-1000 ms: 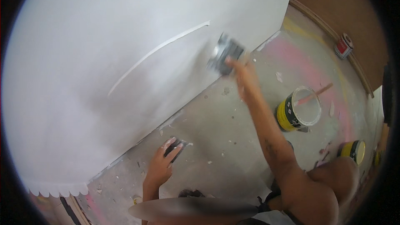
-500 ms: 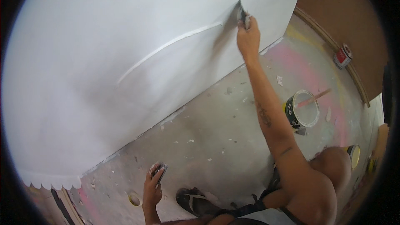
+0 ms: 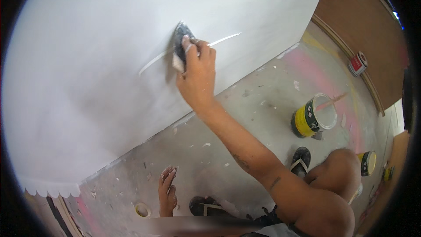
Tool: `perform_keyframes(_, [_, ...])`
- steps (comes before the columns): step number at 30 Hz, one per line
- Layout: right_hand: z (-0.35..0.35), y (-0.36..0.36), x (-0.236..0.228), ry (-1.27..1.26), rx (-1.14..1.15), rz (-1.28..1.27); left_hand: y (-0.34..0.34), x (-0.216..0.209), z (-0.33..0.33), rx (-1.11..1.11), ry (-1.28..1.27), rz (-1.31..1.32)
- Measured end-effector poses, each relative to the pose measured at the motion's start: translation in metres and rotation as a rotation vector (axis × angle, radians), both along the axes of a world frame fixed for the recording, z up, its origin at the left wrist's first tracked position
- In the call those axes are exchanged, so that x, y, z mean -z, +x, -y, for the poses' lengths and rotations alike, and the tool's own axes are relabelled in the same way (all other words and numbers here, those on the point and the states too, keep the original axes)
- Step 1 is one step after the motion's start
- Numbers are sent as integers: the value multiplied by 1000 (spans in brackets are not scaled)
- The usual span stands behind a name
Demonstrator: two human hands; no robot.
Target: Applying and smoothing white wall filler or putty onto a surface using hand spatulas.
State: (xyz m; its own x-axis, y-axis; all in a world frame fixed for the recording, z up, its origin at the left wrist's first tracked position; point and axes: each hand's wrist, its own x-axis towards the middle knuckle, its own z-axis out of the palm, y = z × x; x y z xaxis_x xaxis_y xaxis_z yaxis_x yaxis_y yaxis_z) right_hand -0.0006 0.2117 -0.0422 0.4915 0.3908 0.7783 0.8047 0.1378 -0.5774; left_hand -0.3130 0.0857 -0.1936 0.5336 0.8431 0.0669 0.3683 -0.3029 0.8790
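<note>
My right hand [image 3: 197, 72] grips a putty knife [image 3: 183, 35] and holds its dark, smeared blade against a large white panel [image 3: 105, 30]. White paste shows at the blade's lower end. The tool and hand cover the middle of a curved white line [image 3: 226, 39] on the panel; both ends of the line are visible. My left hand [image 3: 166, 193] is low over the floor, apart from the panel. Its fingers are curled and stained with white; whatever they hold is mostly hidden.
A yellow and black bucket [image 3: 305, 120] with a stick [image 3: 334, 99] across it stands on the stained floor to the right. Farther back is a red and white can [image 3: 358, 64] near a brown board [image 3: 355, 30]. A tape roll [image 3: 142, 210] lies near my left hand.
My right hand has moved left with the putty knife, from beyond the line's right end to its middle. The line looks thinner. My left hand has shifted slightly right.
</note>
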Motion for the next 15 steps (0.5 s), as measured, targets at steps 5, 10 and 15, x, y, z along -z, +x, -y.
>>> perform_keyframes(5, [-14,-57,6,-33,-47,129,3,11,-11,-94,-86,405])
perform_keyframes(10, [-22,-102,17,-57,-138,214,-4,18,-19,-268,-272,605])
perform_keyframes(15, [-27,-123,38,-95,-177,311,-3,12,-28,-392,-429,873])
